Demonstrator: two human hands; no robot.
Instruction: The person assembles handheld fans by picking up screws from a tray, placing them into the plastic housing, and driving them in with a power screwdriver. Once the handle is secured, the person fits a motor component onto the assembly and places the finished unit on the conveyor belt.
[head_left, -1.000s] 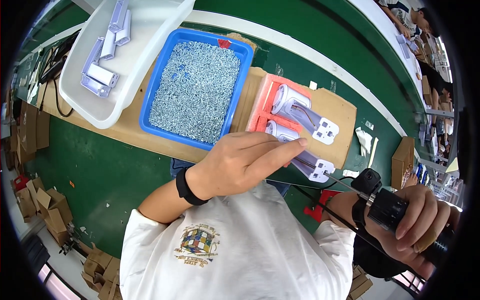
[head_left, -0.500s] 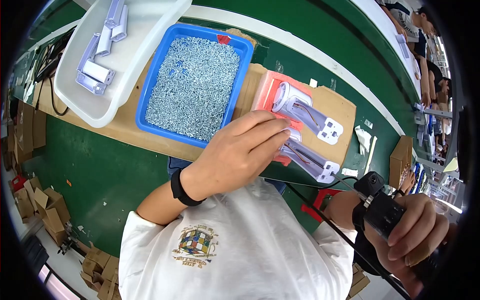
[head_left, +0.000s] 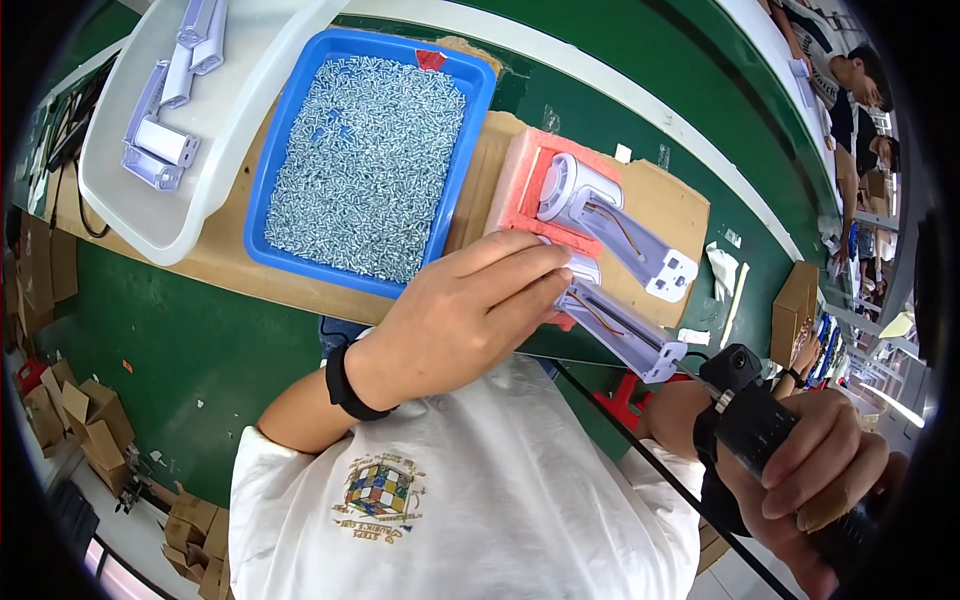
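My left hand (head_left: 465,315) is closed on the round end of the nearer pale-lilac plastic housing (head_left: 630,338), a long open channel with thin wires inside. In my right hand (head_left: 825,460) is a black corded electric screwdriver (head_left: 757,425). Its thin bit points at the housing's flat end plate and meets it, though how deep it sits I cannot tell. A second lilac housing (head_left: 648,255) lies beyond, its round end in a pink foam block (head_left: 512,185). My fingers hide much of the nearer round end.
Left of the foam stands a blue tray (head_left: 258,205) full of small silvery screws. Farther left, a white bin (head_left: 215,180) holds several lilac housings. Cardboard (head_left: 690,215) lies under the work on the green table. A small carton (head_left: 793,310) stands right; people sit at the far right.
The view has shifted slightly, so the tray and bin sit farther left. The nearer housing has turned a little, its end plate facing the screwdriver more. Both hands keep their hold.
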